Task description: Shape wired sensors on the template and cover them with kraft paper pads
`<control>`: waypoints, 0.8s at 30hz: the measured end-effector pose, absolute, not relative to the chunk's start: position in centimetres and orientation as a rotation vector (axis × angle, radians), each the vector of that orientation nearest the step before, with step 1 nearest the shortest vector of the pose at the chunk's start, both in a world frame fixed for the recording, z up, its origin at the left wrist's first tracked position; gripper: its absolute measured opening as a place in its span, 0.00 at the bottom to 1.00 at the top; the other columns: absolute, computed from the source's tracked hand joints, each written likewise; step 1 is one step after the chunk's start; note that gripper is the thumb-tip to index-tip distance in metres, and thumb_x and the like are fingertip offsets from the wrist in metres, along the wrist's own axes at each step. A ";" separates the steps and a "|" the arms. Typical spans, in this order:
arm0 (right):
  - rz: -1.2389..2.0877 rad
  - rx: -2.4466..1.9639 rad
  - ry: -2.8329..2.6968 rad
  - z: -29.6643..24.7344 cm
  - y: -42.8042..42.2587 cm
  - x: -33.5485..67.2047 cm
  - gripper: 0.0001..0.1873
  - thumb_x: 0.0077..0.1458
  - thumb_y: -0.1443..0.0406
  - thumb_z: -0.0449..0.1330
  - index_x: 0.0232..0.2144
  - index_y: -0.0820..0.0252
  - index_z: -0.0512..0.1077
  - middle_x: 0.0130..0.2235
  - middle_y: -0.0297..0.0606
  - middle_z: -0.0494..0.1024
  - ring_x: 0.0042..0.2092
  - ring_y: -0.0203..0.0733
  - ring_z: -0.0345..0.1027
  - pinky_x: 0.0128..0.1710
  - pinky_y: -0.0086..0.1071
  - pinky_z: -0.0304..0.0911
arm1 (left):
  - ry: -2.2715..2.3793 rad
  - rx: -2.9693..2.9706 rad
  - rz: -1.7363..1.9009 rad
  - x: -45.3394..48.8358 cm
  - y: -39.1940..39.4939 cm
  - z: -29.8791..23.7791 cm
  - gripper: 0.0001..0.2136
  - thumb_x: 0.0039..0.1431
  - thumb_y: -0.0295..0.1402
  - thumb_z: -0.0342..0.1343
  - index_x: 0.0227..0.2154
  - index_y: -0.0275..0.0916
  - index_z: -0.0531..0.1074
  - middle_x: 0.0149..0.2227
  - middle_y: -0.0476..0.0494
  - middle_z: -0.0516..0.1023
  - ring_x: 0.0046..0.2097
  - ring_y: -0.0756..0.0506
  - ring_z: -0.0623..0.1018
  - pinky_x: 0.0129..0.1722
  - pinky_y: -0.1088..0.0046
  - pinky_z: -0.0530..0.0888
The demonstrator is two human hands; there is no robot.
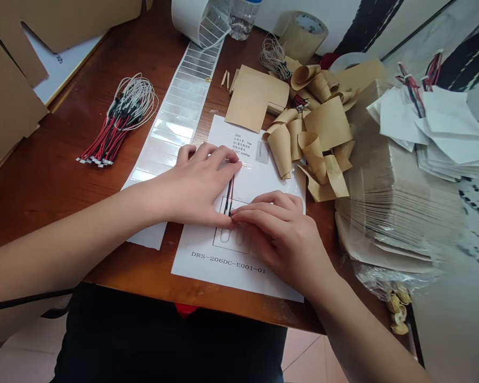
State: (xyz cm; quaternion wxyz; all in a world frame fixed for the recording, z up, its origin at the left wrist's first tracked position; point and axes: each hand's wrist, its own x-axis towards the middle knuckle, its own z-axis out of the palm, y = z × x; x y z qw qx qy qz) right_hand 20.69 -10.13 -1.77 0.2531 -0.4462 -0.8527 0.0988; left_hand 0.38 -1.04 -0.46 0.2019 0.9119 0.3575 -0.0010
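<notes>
A thin red and black wire pair (229, 196) lies on a white printed sheet (263, 186), its lower end hidden under my fingers. My right hand (275, 236) presses its fingertips onto the wires. My left hand (195, 183) lies flat across the sheet from the left, its thumb beside the wires. A shiny strip under the left fingertips is hard to make out. Left of the sheet runs a long strip of clear-silver labels (179, 106). A bundle of red and black wires with white connectors (120, 119) sits farther left on the wooden table (51, 170).
Curled kraft paper pieces (315, 127) lie right of the sheet, beside a plastic-wrapped stack of flat cardboard (395, 202). Behind stand a packing tape roll (301, 34) and a water bottle (243, 18). White papers with wires (435, 117) rest on the stack.
</notes>
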 end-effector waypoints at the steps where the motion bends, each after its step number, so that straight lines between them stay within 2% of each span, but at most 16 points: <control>1: 0.269 -1.215 -2.325 -1.8 -10.1 20.7 0.10 0.66 0.74 0.58 0.40 0.56 0.75 0.39 0.33 0.86 0.42 0.44 0.71 0.45 0.43 0.60 | 0.997 2.549 0.001 0.4 -1.0 -0.5 0.41 0.55 0.58 0.55 0.67 0.37 0.63 0.71 0.29 0.58 0.70 0.25 0.55 0.66 0.43 0.51; 12: 0.191 -1.252 -2.427 -1.2 -10.4 20.7 0.08 0.68 0.73 0.57 0.40 0.57 0.75 0.43 0.33 0.86 0.44 0.45 0.67 0.47 0.45 0.54 | 0.994 2.553 -0.031 0.4 -1.1 -0.3 0.43 0.55 0.57 0.55 0.68 0.35 0.61 0.72 0.28 0.57 0.71 0.26 0.54 0.67 0.43 0.51; 24: 0.278 -1.276 -2.403 -1.2 -10.2 20.9 0.09 0.68 0.71 0.57 0.40 0.54 0.75 0.42 0.33 0.86 0.44 0.45 0.69 0.47 0.45 0.55 | 1.044 2.479 -0.030 0.9 -2.0 -0.2 0.42 0.54 0.51 0.54 0.69 0.35 0.58 0.73 0.29 0.54 0.72 0.26 0.52 0.70 0.41 0.46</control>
